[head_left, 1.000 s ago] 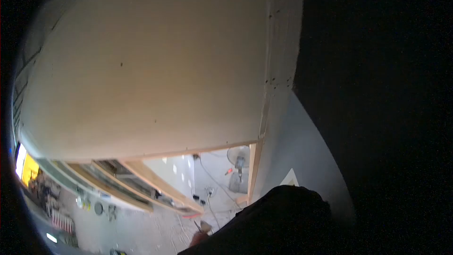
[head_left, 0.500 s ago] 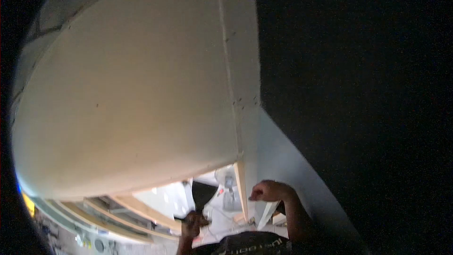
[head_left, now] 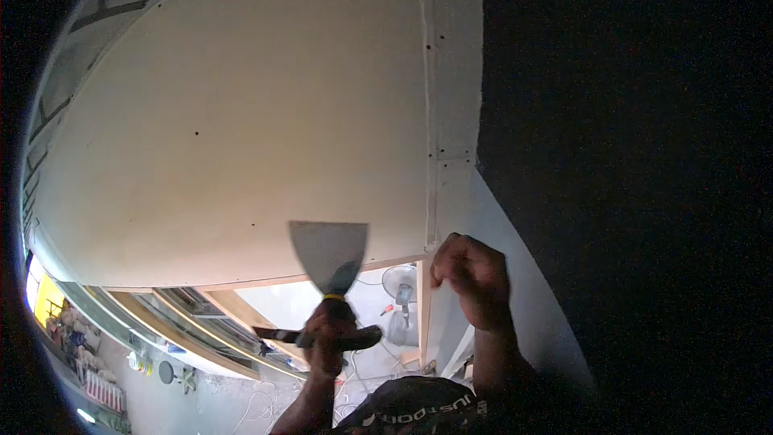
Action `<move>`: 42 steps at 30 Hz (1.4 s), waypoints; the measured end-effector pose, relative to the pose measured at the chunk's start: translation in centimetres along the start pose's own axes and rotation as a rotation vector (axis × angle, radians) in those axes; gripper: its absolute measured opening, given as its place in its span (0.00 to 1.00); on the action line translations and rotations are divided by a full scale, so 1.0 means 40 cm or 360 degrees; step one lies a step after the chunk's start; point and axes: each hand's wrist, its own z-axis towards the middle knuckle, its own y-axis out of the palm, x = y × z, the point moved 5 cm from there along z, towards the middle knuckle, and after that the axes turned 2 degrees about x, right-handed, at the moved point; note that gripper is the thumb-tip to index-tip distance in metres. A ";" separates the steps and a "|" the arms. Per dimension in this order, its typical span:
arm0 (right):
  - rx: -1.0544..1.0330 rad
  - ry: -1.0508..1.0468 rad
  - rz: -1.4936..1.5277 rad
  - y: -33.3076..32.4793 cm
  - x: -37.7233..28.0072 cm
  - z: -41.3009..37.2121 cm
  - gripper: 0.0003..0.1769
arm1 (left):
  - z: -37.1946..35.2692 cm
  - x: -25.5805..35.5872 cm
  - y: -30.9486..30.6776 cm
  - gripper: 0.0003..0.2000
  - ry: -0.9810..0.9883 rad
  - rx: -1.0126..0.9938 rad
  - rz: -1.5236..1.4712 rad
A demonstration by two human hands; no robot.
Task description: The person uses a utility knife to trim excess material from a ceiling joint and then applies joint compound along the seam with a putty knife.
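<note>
My left hand grips a putty knife with a broad metal blade pointing up, which overlaps the lower edge of a pale ceiling board. Crosswise in the same fist lies a long, narrow tool with a dark handle. My right hand is raised near the lower end of the board's seam, its fingers curled together. I cannot tell whether anything is pinched in it. Small dark screw dots mark the board and the strip beside the seam.
Wooden framing runs below the board's curved edge. Farther down stand a fan and cables on the floor. A grey-blue wall rises at right, beside a large dark area. Metal ceiling framing shows at upper left.
Both hands have risen toward the board. The putty knife has come up in front of its lower edge, and the second tool now shows clearly. The view has shifted, moving the board up and right.
</note>
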 end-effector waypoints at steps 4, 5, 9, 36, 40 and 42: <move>-0.0897 -0.0655 0.0985 0.043 -0.165 -0.067 0.24 | -0.038 -0.046 -0.073 0.23 -0.0059 0.0494 -0.0576; -0.1081 -0.0765 0.1087 0.092 -0.233 -0.129 0.24 | -0.078 -0.012 -0.081 0.24 -0.0117 0.0481 -0.0587; -0.1352 -0.1006 0.1275 0.124 -0.342 -0.192 0.26 | -0.098 0.002 -0.088 0.25 -0.0105 0.0527 -0.0641; -0.0314 0.0405 0.0290 0.093 0.297 -0.056 0.24 | 0.032 -0.004 0.202 0.19 -0.0430 -0.0399 -0.1017; 0.0144 0.0558 0.1151 0.018 0.371 -0.016 0.24 | 0.131 -0.040 0.158 0.22 0.0034 -0.0269 -0.0777; 0.0136 0.0537 0.0855 -0.019 0.409 -0.007 0.23 | 0.209 0.025 0.067 0.20 -0.0340 -0.0339 -0.0679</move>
